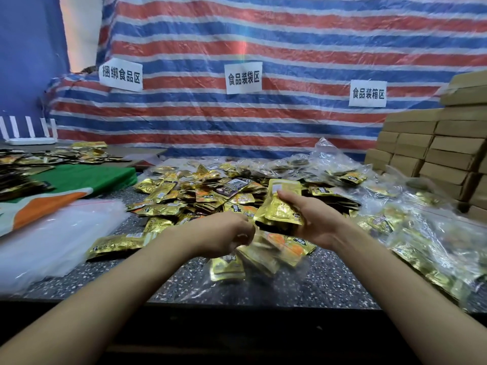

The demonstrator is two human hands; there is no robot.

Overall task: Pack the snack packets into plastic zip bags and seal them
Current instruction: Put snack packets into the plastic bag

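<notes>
Empty zip bags [52, 238] are lying in a flat clear heap left of the packet pile [210, 191], well apart from both hands. The left hand [224, 237] is hovering just in front of the pile with its fingers curled in. Motion blur is smearing it, so I cannot tell whether it is pinching a bag edge or nothing. Just right of it, some blurred packets [263, 256] are sitting on the table [329, 283] in front of the pile. They may be inside a clear bag, but the film is too faint to confirm. The right hand [313, 219] is gripping a packet stack [283, 206], thumb on top, over the pile's front right edge. Filled bags [421, 233] are heaping up right of the pile, and cardboard boxes [434, 154] are standing beyond them, cut off by the frame. Risks: the stack is looking fanned and slippery, so a loose grip is likely letting packets slide back into the pile. If no bag mouth is being held open, the stack is probably catching on the rim or spilling. Packet count and print are unreadable, and the bag seals are not showing.
</notes>
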